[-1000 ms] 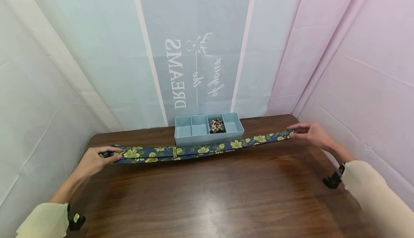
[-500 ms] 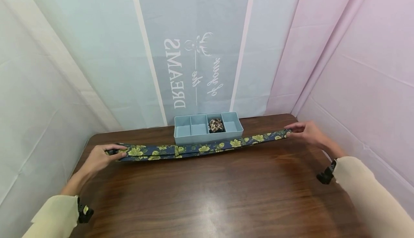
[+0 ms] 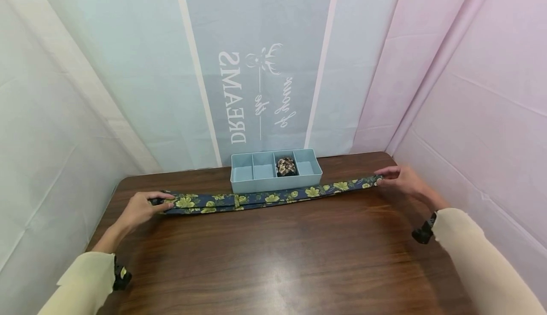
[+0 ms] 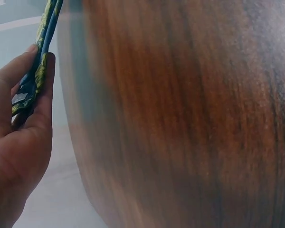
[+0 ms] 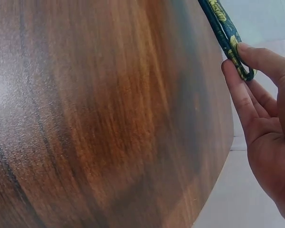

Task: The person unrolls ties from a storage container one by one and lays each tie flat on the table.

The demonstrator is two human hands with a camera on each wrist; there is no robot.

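Observation:
A navy necktie (image 3: 273, 198) with yellow-green flowers stretches lengthwise across the far part of the table, sagging slightly in the middle. My left hand (image 3: 141, 208) pinches its wider end between thumb and fingers; in the left wrist view the folded layers of the necktie (image 4: 40, 71) show between them. At the narrower end, my right hand (image 3: 403, 179) pinches with thumb and fingertips. The right wrist view shows the necktie (image 5: 232, 52) doubled over into a loop at that end. A small cross band of the same fabric shows left of the middle.
Behind the necktie, a light blue box (image 3: 256, 185) with several compartments stands near the table's back edge. One compartment, second from the right, holds a rolled dark floral bundle (image 3: 286, 167). Fabric curtains (image 3: 141, 91) surround the brown wooden table (image 3: 273, 258).
Both hands have come slightly closer together, the left moving right and the right moving left and a little lower. The necktie is still held at both ends. The box has not moved.

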